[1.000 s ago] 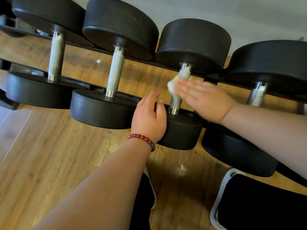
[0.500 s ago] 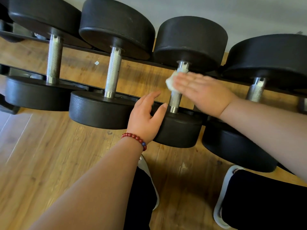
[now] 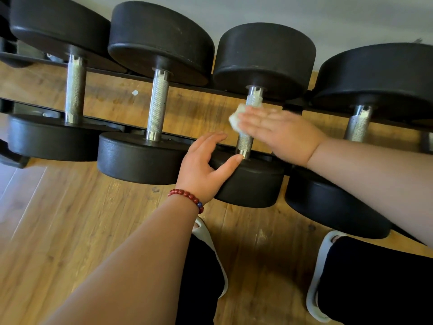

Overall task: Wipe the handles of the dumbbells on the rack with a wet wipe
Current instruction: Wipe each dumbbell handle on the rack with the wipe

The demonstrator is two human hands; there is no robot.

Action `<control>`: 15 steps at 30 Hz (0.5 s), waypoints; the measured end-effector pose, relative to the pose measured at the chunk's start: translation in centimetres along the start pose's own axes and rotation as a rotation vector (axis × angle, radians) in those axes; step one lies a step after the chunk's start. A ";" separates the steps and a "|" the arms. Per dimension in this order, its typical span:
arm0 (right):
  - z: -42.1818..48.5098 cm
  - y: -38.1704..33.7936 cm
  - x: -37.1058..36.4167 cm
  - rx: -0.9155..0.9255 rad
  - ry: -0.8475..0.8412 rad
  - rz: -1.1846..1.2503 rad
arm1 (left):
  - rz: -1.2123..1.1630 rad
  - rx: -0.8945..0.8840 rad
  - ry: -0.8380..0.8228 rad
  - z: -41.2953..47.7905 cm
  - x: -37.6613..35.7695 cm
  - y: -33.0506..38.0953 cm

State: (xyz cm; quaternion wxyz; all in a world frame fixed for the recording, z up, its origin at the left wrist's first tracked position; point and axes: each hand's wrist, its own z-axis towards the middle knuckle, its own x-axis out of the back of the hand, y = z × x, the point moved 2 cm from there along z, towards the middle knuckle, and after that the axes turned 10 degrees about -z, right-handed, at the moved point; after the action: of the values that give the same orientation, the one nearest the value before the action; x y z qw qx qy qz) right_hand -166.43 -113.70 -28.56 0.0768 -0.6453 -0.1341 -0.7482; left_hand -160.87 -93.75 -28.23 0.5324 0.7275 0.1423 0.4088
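wooden floor [image 3: 70, 231], grey wall [image 3: 328, 17], beaded bracelet [image 3: 187, 195]

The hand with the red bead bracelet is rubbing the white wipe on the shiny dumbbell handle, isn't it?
Not quite. The right hand, which has no bracelet, presses the white wipe on the shiny dumbbell handle. The left hand with the red bead bracelet only rests on the black weight at the handle's near end. The head view shows this.

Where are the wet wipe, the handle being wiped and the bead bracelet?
wet wipe [image 3: 235, 120], head view, on the white wad left of the handle.
handle being wiped [image 3: 244, 143], head view, on its knurled lower stretch.
bead bracelet [image 3: 185, 194], head view, on the red beads.
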 end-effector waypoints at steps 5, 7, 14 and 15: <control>0.1 1.3 0.6 0.026 0.053 -0.065 | -0.010 0.012 0.004 0.1 0.1 -0.2; 0.3 1.5 0.7 -0.112 0.076 -0.096 | -0.015 0.009 0.007 0.1 0.1 -0.2; 0.2 1.1 0.9 -0.052 0.029 -0.161 | 0.000 0.009 0.010 0.1 0.1 -0.4; 0.3 0.9 1.1 -0.106 0.028 -0.184 | 0.005 0.012 0.008 0.1 0.1 -0.3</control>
State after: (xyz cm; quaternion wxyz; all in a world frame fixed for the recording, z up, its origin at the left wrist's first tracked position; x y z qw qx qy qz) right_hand -166.07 -114.40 -27.39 -0.0246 -0.6230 -0.1517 -0.7669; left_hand -160.62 -93.64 -28.51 0.5264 0.7294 0.1451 0.4122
